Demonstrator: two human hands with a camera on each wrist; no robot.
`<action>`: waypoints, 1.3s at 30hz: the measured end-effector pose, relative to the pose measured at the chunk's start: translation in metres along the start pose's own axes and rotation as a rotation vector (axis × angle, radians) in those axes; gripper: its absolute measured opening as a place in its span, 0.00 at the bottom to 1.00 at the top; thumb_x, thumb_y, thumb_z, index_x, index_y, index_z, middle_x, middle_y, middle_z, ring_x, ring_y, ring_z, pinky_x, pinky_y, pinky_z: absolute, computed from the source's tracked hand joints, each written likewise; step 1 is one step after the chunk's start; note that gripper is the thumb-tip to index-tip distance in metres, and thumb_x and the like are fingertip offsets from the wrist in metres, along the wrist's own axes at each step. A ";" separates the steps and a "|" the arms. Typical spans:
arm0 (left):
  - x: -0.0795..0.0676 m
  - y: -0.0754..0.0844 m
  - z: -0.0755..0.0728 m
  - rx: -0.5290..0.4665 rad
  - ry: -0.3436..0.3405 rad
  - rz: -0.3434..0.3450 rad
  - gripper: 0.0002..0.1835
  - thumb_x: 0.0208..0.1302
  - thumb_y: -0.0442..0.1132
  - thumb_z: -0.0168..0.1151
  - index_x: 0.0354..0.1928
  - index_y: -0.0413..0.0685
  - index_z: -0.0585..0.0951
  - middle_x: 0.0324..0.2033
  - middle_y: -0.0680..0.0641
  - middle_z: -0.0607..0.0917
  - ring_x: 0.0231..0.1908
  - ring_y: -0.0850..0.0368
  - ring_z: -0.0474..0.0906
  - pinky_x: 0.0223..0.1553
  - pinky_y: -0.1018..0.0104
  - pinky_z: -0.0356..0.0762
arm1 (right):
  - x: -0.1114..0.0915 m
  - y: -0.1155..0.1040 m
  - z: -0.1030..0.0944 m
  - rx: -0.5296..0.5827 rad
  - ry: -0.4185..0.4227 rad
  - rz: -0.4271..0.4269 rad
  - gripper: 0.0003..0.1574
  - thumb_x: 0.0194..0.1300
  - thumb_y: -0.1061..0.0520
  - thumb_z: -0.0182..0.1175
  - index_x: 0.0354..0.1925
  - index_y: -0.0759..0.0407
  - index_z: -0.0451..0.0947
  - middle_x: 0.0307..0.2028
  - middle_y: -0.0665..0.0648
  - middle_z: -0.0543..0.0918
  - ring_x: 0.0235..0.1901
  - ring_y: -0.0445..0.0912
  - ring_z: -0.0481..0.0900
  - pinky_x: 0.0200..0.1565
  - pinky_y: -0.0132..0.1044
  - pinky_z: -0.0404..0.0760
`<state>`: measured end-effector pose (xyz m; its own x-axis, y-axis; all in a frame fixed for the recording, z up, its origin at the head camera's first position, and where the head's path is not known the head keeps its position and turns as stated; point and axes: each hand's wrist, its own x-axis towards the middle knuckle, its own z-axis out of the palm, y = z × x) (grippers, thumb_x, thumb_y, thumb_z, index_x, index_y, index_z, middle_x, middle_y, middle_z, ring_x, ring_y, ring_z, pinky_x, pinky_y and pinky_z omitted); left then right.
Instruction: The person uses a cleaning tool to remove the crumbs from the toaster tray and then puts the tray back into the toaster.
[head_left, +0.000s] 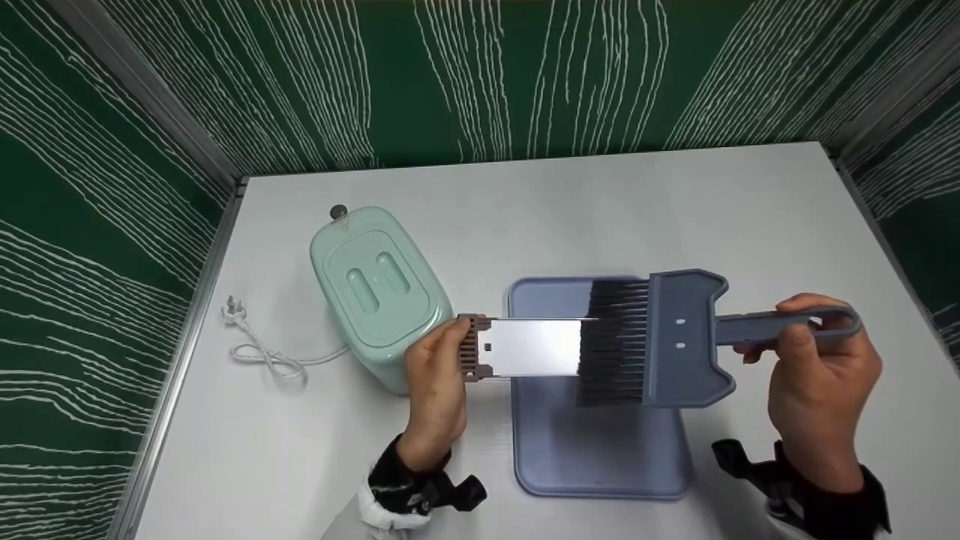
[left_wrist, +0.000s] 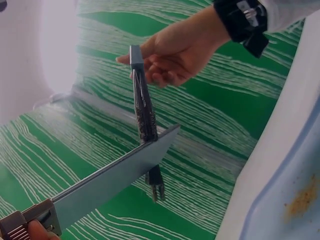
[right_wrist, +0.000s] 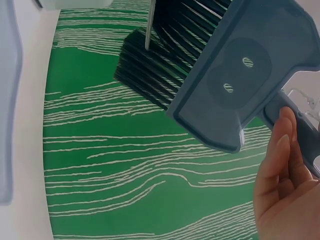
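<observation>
My left hand [head_left: 435, 394] pinches the brown slotted end of a crumb tray [head_left: 536, 346], a flat shiny metal plate held level above the table. My right hand [head_left: 825, 379] grips the looped handle of a wide blue-grey brush [head_left: 686, 341]. Its dark bristles touch the plate's far end and overlap it. In the left wrist view the brush [left_wrist: 137, 95] stands on edge across the metal plate [left_wrist: 112, 170]. Below both lies a blue-grey rectangular tray [head_left: 544, 450]; brownish crumbs [left_wrist: 304, 200] show on its surface in the left wrist view.
A mint-green toaster [head_left: 379, 289] with a lid on top stands left of the tray, close to my left hand. Its white cord [head_left: 281, 362] and plug [head_left: 234, 309] lie farther left on the white table [head_left: 465, 217]. Green patterned panels [head_left: 405, 82] enclose the table.
</observation>
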<state>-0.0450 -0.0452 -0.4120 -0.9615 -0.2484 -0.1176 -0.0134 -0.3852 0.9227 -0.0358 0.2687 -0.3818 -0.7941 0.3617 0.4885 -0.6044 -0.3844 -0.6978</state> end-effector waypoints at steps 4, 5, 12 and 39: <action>0.000 0.002 -0.001 -0.006 0.007 0.012 0.14 0.74 0.33 0.56 0.42 0.27 0.87 0.30 0.43 0.87 0.30 0.55 0.83 0.28 0.66 0.83 | 0.003 -0.003 -0.003 -0.037 0.031 -0.001 0.14 0.69 0.73 0.63 0.44 0.86 0.72 0.31 0.68 0.81 0.22 0.52 0.85 0.27 0.34 0.82; 0.000 0.003 -0.001 -0.006 0.009 0.013 0.14 0.74 0.33 0.56 0.42 0.27 0.87 0.29 0.43 0.87 0.30 0.56 0.83 0.28 0.66 0.83 | 0.003 -0.004 -0.004 -0.051 0.036 -0.001 0.13 0.70 0.73 0.63 0.44 0.86 0.72 0.31 0.68 0.81 0.22 0.51 0.85 0.26 0.33 0.82; 0.001 0.003 -0.001 -0.022 0.018 0.023 0.14 0.73 0.33 0.56 0.39 0.28 0.87 0.28 0.43 0.87 0.29 0.56 0.83 0.27 0.66 0.83 | 0.006 -0.006 -0.007 -0.064 0.078 0.000 0.08 0.70 0.76 0.57 0.43 0.86 0.72 0.29 0.68 0.80 0.21 0.51 0.83 0.26 0.33 0.81; 0.003 0.005 -0.001 -0.027 0.053 0.065 0.15 0.75 0.34 0.55 0.42 0.27 0.87 0.33 0.40 0.87 0.34 0.53 0.83 0.30 0.65 0.83 | 0.008 -0.017 0.008 -0.016 0.180 -0.088 0.10 0.67 0.74 0.60 0.39 0.85 0.70 0.25 0.66 0.76 0.18 0.50 0.82 0.22 0.31 0.79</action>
<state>-0.0473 -0.0484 -0.4077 -0.9443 -0.3197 -0.0778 0.0566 -0.3908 0.9187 -0.0324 0.2716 -0.3618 -0.7128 0.5401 0.4475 -0.6688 -0.3312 -0.6656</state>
